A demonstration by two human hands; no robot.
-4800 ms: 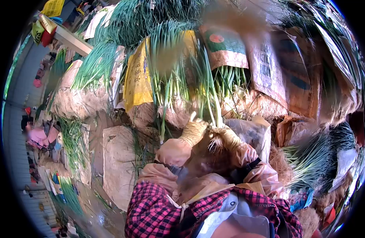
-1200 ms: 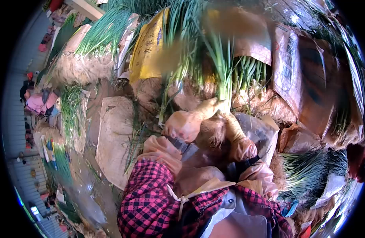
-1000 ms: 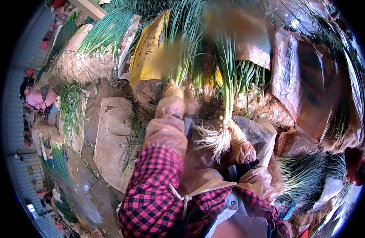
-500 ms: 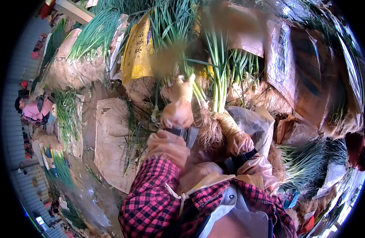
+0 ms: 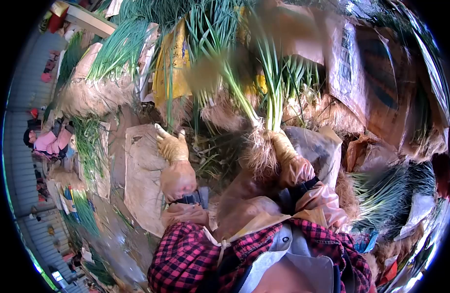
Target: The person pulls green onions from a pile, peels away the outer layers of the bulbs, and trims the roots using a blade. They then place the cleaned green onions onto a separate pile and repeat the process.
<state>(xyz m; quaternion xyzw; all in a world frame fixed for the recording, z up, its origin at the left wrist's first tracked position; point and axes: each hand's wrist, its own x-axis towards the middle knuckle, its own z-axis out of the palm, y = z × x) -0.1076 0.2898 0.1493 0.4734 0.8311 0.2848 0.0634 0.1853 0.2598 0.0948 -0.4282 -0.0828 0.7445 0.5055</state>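
Note:
My right hand (image 5: 282,146), in a yellowish glove, is closed around the lower stems of a bunch of green onions (image 5: 274,105). Their pale stringy roots (image 5: 260,154) hang beside the glove, and one stem in the bunch leans to the left. My left hand (image 5: 174,147), gloved the same way, is out to the left near a flat pale sack (image 5: 142,171). A thin green onion stalk (image 5: 169,105) rises from between its fingers, which appear closed on it; the exact grip is hard to see.
More green onions (image 5: 120,49) lie in rooted rows along the back, with a yellow sack (image 5: 172,63) among them. Loose green leaves (image 5: 210,158) litter the ground between my hands. Another pile of green onions (image 5: 381,195) is at right. A person in pink (image 5: 54,140) is at far left.
My left hand has moved left and away from the bunch, with a thin stalk now at its fingers. My right hand stays around its green onions.

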